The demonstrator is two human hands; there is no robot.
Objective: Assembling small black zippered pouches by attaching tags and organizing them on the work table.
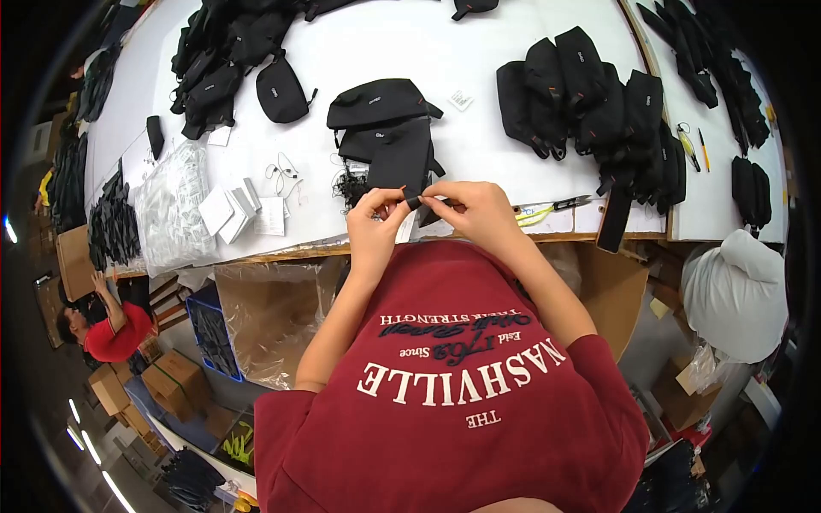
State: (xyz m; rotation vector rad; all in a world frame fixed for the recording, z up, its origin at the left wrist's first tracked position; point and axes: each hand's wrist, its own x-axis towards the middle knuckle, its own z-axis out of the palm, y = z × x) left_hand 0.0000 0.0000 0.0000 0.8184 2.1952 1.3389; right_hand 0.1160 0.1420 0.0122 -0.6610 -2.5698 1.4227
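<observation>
My left hand (375, 218) and my right hand (472, 209) meet at the near edge of the white table (359, 51). Together they pinch a small black strap end (416, 202) that hangs from a black pouch (395, 154) lying just beyond them. A second black pouch (376, 103) rests on top of that one. My left fingers pinch the strap tip; my right fingers hold the strap beside it. A small white tag (405, 227) shows under my hands.
Piles of black pouches lie at the right (590, 94) and the far left (218, 60). Clear plastic bags (175, 205), white cards (231, 212), thread snips (547, 208) and a lone pouch (280, 90) sit on the table. Cardboard boxes (274, 316) stand below. Another person (107, 329) is at lower left.
</observation>
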